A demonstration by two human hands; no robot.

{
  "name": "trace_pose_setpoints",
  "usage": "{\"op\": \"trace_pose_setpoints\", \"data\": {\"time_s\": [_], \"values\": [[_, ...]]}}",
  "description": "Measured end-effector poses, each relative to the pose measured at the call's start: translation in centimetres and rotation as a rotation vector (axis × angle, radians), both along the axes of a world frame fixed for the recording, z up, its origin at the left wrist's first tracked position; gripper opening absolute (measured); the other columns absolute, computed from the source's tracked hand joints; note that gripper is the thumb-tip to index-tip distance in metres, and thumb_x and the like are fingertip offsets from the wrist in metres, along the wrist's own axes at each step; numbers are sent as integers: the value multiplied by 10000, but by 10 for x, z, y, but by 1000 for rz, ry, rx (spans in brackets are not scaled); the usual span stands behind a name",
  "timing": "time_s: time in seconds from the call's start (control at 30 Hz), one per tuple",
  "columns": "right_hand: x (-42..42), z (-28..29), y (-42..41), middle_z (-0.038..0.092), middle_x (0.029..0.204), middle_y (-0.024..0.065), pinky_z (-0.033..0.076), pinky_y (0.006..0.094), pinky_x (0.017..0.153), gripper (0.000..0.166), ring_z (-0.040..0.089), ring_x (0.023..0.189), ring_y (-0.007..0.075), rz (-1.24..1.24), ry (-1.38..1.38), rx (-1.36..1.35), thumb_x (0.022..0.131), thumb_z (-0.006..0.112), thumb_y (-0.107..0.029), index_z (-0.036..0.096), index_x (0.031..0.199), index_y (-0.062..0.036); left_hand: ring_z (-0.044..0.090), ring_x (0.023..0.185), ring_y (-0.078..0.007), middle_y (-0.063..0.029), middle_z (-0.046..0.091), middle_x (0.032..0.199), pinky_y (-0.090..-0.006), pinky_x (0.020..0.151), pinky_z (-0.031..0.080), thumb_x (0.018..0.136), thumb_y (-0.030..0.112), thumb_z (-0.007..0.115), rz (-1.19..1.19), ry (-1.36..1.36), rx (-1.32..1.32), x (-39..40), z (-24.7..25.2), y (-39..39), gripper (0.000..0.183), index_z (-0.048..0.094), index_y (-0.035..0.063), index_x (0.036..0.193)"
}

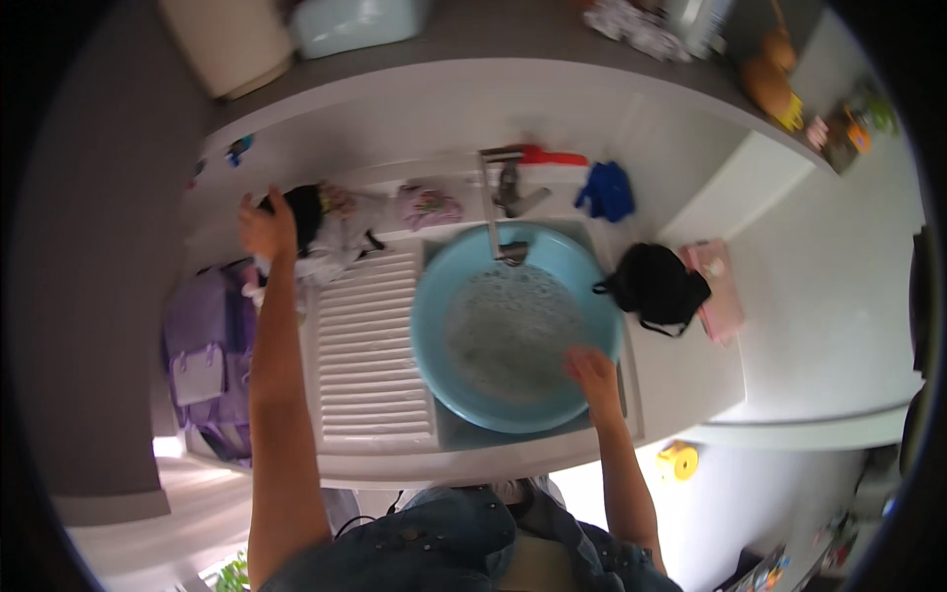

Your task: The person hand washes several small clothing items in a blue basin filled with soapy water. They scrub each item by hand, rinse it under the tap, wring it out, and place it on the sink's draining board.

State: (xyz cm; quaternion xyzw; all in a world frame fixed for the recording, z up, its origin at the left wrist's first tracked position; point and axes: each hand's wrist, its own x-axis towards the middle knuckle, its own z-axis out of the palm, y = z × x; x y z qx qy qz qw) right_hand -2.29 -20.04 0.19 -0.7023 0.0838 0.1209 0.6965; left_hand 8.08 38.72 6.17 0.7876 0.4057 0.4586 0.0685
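My left hand (268,228), its fingers spread, reaches to the back left, touching or just over a black cloth item (302,214) on a heap of light and patterned cloth (333,240). Whether it grips the cloth I cannot tell. My right hand (592,370) is slightly blurred over the right front part of a light blue round basin (425,325), near its rim. The basin sits in the sink beneath the faucet (492,207) and holds sudsy water (510,333). A black cloth item with straps (655,285) lies right of it.
Left of the ribbed washboard (373,355) stands a purple backpack (211,355). Behind the basin are a pink cloth (427,207), a red-handled tool (555,157) and a blue cloth (608,192). A pink box (718,288) lies right. A shelf (503,37) runs above the sink.
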Motion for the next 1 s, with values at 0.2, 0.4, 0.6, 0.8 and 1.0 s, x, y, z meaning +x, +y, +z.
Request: {"op": "trace_pose_setpoints", "data": {"time_s": [0.2,0.4,0.6,0.8,1.0], "values": [[73,19,-54,561,1244,228,404,465,998,434,530,1153,377,-288,-866,-926,839,701,-127,581,1252,-67,559,1128,-352,-157,593,1235,-502,979,403,925,376,647,-277,-29,394,-28,34,-91,476,539,64,1268],[125,4,-89,400,1453,317,331,510,1107,1095,399,1330,473,-268,-518,-1203,658,887,-327,278,1561,-219,455,1296,-366,-174,486,1394,-596,1109,248,850,348,731,-603,213,447,-38,-7,-180,618,492,81,1353],[135,-17,-117,398,1448,319,327,521,1106,1031,412,1302,484,-175,-716,-1051,691,871,-235,306,1553,-199,213,1479,-352,-186,300,1556,-634,1157,136,753,438,795,-263,838,253,-68,15,-137,962,304,197,1544],[126,-6,-95,362,1458,335,384,536,1069,1016,419,1283,519,-189,-614,-1086,732,845,-242,264,1565,-227,286,1459,-324,-167,300,1556,-659,1132,182,667,344,880,-584,863,299,-68,9,-69,1055,296,237,1539],[129,-8,-99,360,1459,332,388,543,1066,1022,423,1278,520,-197,-618,-1092,735,843,-238,251,1568,-239,349,1414,-377,-163,314,1536,-597,1081,357,652,275,901,-121,1050,196,-95,53,-86,1012,346,199,1494]]}}
